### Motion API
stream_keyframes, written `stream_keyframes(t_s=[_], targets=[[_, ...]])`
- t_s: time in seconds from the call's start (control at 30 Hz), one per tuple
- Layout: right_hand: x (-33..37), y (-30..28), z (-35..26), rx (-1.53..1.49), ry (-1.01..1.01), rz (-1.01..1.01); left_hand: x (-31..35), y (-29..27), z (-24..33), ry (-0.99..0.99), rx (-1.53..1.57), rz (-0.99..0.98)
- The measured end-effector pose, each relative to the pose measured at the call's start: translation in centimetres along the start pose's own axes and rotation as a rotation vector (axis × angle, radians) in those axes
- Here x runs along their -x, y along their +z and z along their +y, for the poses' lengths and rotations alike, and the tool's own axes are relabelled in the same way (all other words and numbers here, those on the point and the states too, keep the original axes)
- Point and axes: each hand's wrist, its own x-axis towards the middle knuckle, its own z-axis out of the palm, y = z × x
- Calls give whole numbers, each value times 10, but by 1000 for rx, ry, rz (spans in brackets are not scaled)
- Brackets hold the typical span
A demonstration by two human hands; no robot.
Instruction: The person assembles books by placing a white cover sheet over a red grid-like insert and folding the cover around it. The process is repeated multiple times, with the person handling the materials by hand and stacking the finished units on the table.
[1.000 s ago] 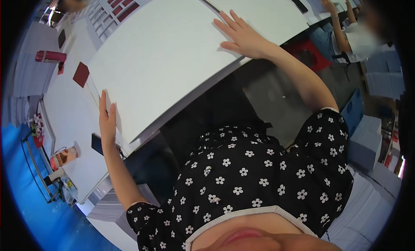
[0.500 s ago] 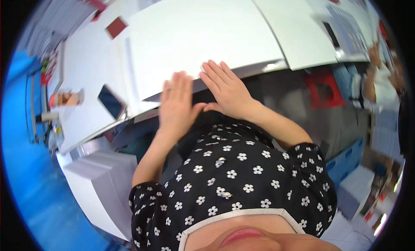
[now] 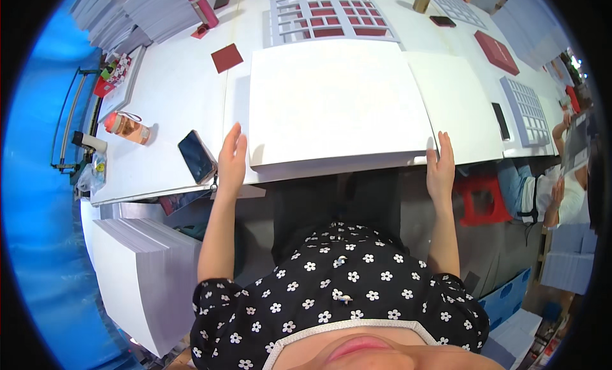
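A thick white stack of large sheets point(image 3: 338, 108) lies on the white table in front of me. My left hand point(image 3: 232, 161) is upright beside its left front corner, fingers stretched out and holding nothing. By the right front corner, my right hand point(image 3: 440, 169) is also open, its palm turned inward and fingers straight. Whether either hand touches the stack, I cannot tell. Flat white sheets point(image 3: 456, 105) lie against the stack's right side. A dark phone point(image 3: 197, 156) with a strap lies just left of my left hand.
Behind the stack lies a grey lattice panel point(image 3: 331, 17). A brown-red square card point(image 3: 227, 58), an orange-capped bottle point(image 3: 127, 128) and a pink flask point(image 3: 201, 8) are on the left. A tall paper stack point(image 3: 121, 261) stands below left. At right are a red stool point(image 3: 481, 199) and another person.
My hands have moved apart, from close together over the stack's front edge to its left and right sides. The view has shifted, showing more of the table's far part.
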Motion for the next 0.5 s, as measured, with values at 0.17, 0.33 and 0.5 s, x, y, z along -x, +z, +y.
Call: stream_keyframes(t_s=[0.17, 0.33, 0.5], targets=[[-5, 12, -39, 143, -262, 1, -96, 25, -28, -28, 74, -1], [5, 25, -42, 182, -334, -69, -161, 48, -39, 79, -47, -24], [1, 20, -18, -26, -282, 64, -146, 36, -26, 114, 83, 201]])
